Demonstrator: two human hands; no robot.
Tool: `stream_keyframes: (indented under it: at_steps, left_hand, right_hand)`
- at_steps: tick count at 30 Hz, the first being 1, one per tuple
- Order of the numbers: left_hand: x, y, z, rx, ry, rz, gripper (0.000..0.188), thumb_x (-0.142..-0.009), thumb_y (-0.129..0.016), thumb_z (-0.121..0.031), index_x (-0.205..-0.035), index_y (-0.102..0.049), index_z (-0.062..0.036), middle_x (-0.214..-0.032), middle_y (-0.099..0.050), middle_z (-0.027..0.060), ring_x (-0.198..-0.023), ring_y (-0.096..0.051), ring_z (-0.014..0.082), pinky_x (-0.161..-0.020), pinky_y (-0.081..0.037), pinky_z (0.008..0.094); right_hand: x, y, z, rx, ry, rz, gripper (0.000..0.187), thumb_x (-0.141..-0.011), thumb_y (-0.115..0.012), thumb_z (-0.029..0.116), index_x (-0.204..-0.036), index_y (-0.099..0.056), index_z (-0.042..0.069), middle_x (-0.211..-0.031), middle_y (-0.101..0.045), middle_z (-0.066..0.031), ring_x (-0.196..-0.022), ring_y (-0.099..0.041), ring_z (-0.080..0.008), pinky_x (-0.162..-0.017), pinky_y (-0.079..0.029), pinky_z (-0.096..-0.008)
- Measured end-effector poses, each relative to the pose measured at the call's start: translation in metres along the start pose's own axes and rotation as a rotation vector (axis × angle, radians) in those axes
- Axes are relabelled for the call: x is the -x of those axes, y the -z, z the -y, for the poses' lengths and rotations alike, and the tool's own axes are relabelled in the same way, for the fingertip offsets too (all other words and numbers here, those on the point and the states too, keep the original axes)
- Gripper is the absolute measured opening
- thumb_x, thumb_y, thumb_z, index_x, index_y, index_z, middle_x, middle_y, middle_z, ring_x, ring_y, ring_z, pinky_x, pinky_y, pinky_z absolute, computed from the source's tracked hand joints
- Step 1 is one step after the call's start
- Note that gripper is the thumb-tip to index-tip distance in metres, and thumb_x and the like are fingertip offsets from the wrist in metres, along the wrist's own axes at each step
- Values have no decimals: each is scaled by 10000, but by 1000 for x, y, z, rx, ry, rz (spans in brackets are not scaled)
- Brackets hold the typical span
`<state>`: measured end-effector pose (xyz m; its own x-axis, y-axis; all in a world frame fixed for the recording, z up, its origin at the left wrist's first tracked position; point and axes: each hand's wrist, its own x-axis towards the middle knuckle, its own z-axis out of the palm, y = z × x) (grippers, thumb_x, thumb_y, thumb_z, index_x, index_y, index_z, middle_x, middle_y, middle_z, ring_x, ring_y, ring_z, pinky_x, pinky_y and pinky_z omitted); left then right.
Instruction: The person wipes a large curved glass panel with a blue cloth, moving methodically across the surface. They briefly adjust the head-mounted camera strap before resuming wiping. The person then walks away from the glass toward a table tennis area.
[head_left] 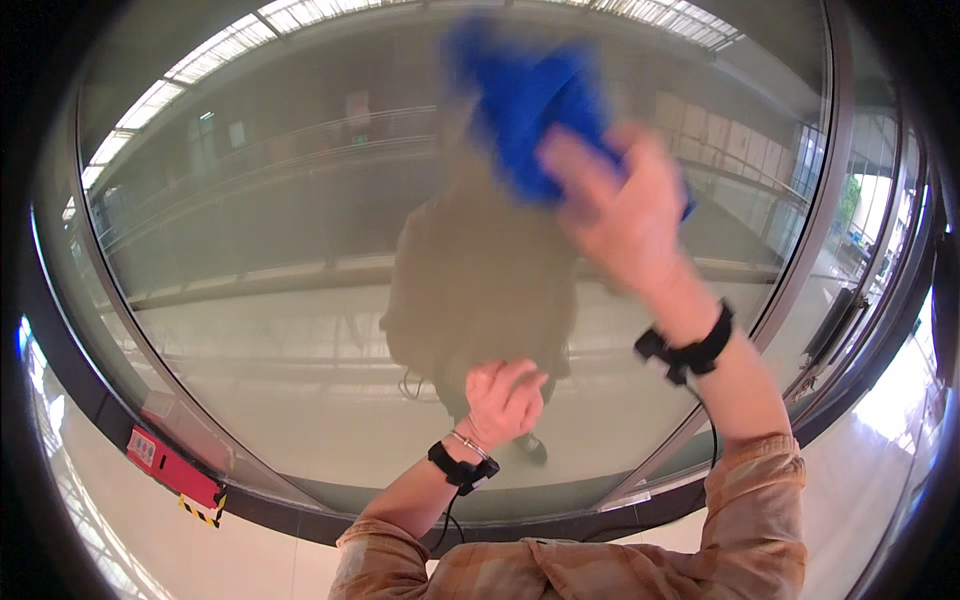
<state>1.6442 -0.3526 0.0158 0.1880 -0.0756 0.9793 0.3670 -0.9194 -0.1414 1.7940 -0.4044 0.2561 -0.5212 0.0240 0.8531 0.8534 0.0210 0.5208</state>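
Note:
My right hand [625,215] is raised at the upper right, its fingers closed on a blue cloth [535,110]. Both are smeared by motion. The cloth spreads up and to the left of my fingers, in front of a large glass pane [300,230]; whether it presses on the glass I cannot tell. Lower down, near the middle, my left hand [505,402] is in front of the same pane. Its fingers are loosely bent and somewhat apart, with nothing visible in them. Black bands with cables circle both wrists.
Metal frames [815,200] border the glass, which mirrors a dark silhouette, railings and bright roof windows. A dark sill [290,518] curves along the bottom. At the lower left is a red box [175,468] beside yellow-black striped tape [200,511]. Pale floor tiles [255,560] lie below.

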Motion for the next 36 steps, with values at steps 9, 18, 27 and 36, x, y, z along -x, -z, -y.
stream_keyframes:
  at_steps: [9, 18, 27, 36]
  left_hand:
    - [1, 65, -34, 242, -91, 159, 252, -622, -629, -86, -874, -631, -85, -942, -611, 48, -772, -543, 234, -645, -449, 322]
    - [6, 69, -47, 397, -7, 224, 220, -622, -576, -13, -840, -607, -26, -872, -612, 100, -701, -569, 280, -610, -491, 352]
    - [12, 59, -56, 615, 135, 524, 177, -684, -600, 36, -849, -590, -26, -832, -616, 92, -715, -599, 280, -612, -505, 352]
    - [68, -17, -135, 1229, 45, 1484, 474, -874, -602, -322, -1210, -513, 0, -1157, -564, 193, -1066, -547, 367, -909, -448, 415]
  right_hand:
    - [120, 36, 57, -562, -81, 962, 329, -847, -611, 397, -933, -672, 86, -904, -631, -125, -706, -628, -277, -600, -467, -368]
    - [70, -6, 74, -368, -218, 184, 477, -654, -748, 161, -1119, -676, 236, -1077, -552, -126, -932, -544, -304, -678, -433, -372]
    - [318, 61, 129, -621, -175, 925, 268, -794, -684, 305, -1015, -681, 153, -1085, -589, -83, -949, -570, -243, -736, -458, -368]
    - [188, 119, -1, -554, -712, 475, 325, -841, -628, 168, -1162, -580, 179, -1110, -495, -190, -952, -539, -394, -826, -474, -412]
